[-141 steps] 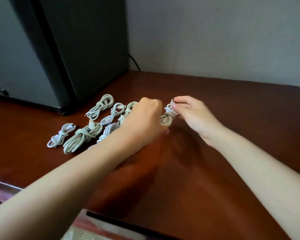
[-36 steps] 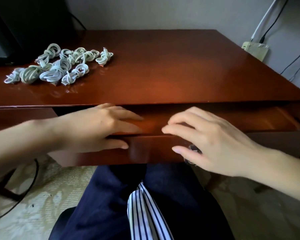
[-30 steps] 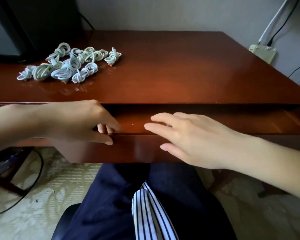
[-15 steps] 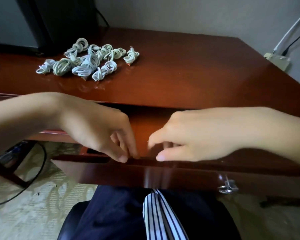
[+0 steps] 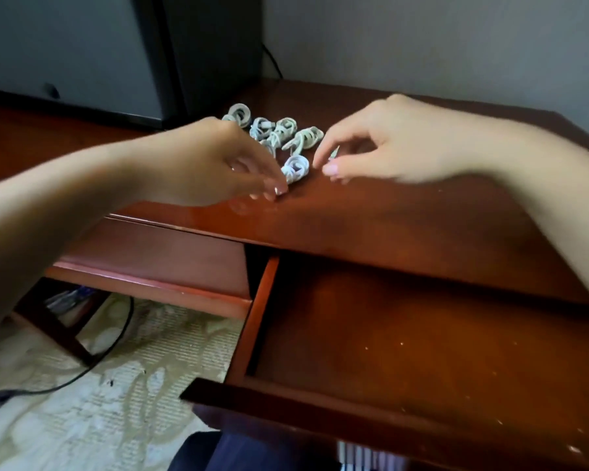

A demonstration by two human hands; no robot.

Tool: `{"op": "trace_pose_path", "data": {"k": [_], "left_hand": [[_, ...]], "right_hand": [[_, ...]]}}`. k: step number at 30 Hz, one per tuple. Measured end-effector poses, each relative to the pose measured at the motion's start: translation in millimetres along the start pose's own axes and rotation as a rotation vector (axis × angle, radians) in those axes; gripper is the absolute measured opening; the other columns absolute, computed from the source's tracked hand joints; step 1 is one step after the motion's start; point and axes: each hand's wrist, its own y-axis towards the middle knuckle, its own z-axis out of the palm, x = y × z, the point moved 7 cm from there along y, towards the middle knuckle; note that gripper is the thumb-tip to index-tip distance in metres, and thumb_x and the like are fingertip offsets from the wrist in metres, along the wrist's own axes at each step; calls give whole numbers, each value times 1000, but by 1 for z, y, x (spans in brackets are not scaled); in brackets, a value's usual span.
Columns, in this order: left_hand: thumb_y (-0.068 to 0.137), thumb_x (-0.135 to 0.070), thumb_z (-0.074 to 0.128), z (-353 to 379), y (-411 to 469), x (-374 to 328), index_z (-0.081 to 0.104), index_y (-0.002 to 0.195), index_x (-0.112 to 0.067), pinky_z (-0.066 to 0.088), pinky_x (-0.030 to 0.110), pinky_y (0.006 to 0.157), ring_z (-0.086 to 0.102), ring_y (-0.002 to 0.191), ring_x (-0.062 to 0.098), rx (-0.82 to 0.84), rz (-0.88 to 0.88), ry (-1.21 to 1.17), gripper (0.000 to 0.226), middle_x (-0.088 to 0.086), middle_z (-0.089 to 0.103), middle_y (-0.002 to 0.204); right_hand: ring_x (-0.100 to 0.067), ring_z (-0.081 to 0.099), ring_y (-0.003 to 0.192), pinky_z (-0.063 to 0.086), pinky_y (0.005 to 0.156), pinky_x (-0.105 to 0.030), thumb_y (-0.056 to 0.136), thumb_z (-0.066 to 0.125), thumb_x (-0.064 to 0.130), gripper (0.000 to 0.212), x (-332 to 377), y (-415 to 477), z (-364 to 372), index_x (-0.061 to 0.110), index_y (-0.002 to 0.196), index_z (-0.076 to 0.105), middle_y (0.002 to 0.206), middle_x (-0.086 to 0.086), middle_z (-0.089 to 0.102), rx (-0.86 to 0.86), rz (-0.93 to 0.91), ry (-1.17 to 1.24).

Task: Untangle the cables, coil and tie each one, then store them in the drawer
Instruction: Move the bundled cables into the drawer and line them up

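Left hand, right hand over glossy desk; drawer open; patterned carpet.

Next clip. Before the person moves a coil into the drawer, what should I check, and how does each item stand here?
1. Drawer pulled open: ok.
2. Visible drawer floor free for coils: ok.
3. Cable coils bundled on the desk: ok.
4. Left hand has a grip on the nearest coil: cannot tell, blurred.
5. Right hand holds a coil: cannot tell.
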Motion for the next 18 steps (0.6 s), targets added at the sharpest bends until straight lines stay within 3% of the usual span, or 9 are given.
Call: {"op": "trace_pose_path", "data": {"k": [2, 5, 8, 10, 13, 18], "left_hand": [[90, -29, 60, -9, 10, 17, 72, 103, -35, 42, 1, 74, 62, 86, -10, -96, -59, 12, 18, -20, 70, 92], [91, -25, 57, -16, 29, 36, 68, 113, -31, 40, 13, 73, 61, 97, 5, -225, -119, -6, 25, -13, 67, 104], [91, -26, 57, -19, 51, 45, 60, 125, -26, 36, 18, 78, 57, 106, 11, -304, -153, 27, 33, -6, 63, 115], [92, -28, 57, -17, 67, 49, 54, 132, -22, 36, 21, 81, 54, 114, 19, -299, -162, 100, 41, 3, 59, 126], [92, -25, 54, -10, 85, 53, 46, 137, -13, 38, 29, 88, 46, 123, 29, -218, -211, 236, 48, 14, 49, 134], [94, -11, 44, 8, 96, 38, 59, 115, -4, 35, 29, 78, 50, 104, 26, -39, -165, 515, 27, 15, 58, 114]], "right_hand": [[-11, 66, 84, 44, 73, -17, 90, 59, 28, 18, -5, 18, -9, 27, 107, 67, 88, 13, 68, -87, 0, -21], [-13, 64, 87, 42, 74, -11, 89, 61, 18, 27, -7, 41, -7, 24, 115, 65, 99, 9, 68, -133, -11, -92], [-22, 56, 110, 44, 96, -34, 89, 61, 17, 38, -11, 61, 11, 22, 126, 60, 120, -4, 62, -54, -25, -220], [-26, 56, 106, 46, 91, -44, 88, 60, 16, 38, -12, 70, 23, 22, 126, 59, 117, -7, 61, 3, -51, -278], [-29, 54, 107, 48, 86, -45, 85, 57, 12, 39, -17, 84, 43, 24, 122, 59, 110, -5, 59, 55, -98, -392], [-24, 55, 108, 45, 85, -37, 86, 63, 18, 36, -23, 90, 55, 30, 121, 62, 115, 2, 61, -18, -206, -375]]}}
